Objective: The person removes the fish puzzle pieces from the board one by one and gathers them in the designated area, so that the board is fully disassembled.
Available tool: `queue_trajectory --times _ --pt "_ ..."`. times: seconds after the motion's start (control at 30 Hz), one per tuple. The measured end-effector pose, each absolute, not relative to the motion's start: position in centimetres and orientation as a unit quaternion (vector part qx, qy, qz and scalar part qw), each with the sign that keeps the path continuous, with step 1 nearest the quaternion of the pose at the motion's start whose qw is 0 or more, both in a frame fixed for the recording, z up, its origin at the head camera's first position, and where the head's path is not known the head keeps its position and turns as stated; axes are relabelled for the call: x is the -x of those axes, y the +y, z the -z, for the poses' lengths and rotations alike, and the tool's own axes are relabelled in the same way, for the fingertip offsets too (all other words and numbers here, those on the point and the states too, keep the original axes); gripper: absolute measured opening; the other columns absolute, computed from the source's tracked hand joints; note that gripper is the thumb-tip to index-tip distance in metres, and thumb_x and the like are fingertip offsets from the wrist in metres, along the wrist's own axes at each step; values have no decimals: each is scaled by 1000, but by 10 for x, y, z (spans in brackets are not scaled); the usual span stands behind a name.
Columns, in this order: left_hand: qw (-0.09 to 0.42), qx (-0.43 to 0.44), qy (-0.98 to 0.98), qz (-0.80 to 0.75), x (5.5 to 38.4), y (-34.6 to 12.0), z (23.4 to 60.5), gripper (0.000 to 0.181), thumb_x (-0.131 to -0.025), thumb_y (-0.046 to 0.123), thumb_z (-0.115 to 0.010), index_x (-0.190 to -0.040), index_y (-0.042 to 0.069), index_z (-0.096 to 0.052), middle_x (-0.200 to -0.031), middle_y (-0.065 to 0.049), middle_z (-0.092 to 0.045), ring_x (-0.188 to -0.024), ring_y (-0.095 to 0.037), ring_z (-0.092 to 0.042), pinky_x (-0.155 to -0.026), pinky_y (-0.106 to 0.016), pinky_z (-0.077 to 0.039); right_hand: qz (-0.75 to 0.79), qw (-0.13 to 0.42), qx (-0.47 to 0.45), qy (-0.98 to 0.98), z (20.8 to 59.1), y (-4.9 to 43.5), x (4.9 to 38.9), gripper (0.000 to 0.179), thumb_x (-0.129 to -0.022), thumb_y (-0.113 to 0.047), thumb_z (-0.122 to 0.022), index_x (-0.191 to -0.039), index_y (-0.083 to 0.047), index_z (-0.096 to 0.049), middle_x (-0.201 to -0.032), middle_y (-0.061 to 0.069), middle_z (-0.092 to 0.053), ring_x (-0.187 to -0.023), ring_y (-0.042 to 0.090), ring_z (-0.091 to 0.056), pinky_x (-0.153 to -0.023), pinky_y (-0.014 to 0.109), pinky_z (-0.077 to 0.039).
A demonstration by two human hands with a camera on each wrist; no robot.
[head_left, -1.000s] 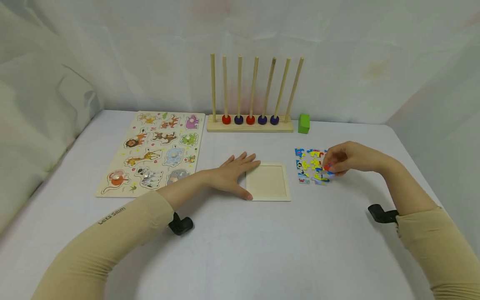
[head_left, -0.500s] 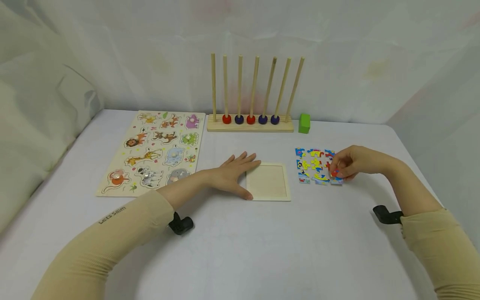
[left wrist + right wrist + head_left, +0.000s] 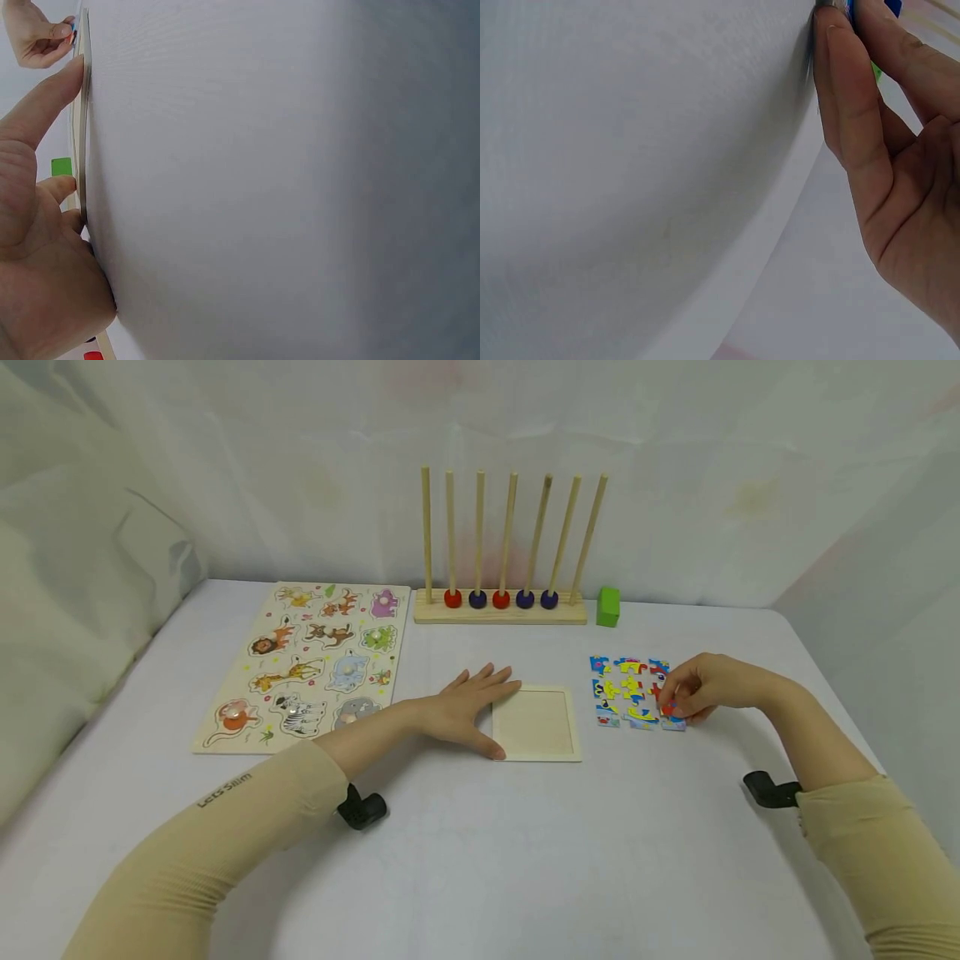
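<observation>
My left hand (image 3: 461, 708) lies with fingers spread along the left side of a shallow wooden puzzle frame (image 3: 573, 727). In the left wrist view its thumb and fingertips touch the edge of the frame (image 3: 83, 142). My right hand (image 3: 712, 683) pinches a red and blue jigsaw piece (image 3: 670, 709) between thumb and fingers. That piece is at the right side of a loose grid of jigsaw pieces (image 3: 632, 687), low over the table. In the right wrist view the fingers (image 3: 859, 97) hide most of the held piece.
An animal peg puzzle board (image 3: 300, 672) lies at the left. Behind the frame stands a wooden bead rack (image 3: 498, 617) with upright rods and several red and dark blue beads. A green block (image 3: 608, 607) stands beside the rack. White cloth walls (image 3: 675, 485) rise at the back and sides.
My right hand has moved to the right with the jigsaw piece, uncovering more pieces of the grid, and is now almost still. My left hand has stayed at the frame.
</observation>
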State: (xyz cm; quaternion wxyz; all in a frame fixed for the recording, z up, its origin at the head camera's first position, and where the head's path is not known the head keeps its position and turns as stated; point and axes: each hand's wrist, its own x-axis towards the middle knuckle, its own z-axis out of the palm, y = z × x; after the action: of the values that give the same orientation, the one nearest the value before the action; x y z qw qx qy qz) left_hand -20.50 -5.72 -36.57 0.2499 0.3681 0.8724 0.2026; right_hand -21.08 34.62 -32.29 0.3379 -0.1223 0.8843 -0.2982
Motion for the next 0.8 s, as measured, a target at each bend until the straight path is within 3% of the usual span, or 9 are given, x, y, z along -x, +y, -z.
queue_trajectory --times 0.3,0.8 --pt "251 -366 873 -202 205 -57 364 105 -81 52 -75 -160 18 -14 -170 -5 1 -157 -27 10 -127 -55 6 281 334 105 894 323 344 209 15 -86 -5 -67 -101 -6 -72 -77 5 -58 -86 20 -66 -75 31 -60" --pt "253 -366 872 -205 203 -57 363 106 -81 52 -75 -160 18 -15 -170 -5 0 -157 -26 10 -127 -55 6 267 330 101 900 326 345 210 12 -88 -10 -66 -99 -8 -71 -93 6 -64 -83 19 -67 -75 30 -60"
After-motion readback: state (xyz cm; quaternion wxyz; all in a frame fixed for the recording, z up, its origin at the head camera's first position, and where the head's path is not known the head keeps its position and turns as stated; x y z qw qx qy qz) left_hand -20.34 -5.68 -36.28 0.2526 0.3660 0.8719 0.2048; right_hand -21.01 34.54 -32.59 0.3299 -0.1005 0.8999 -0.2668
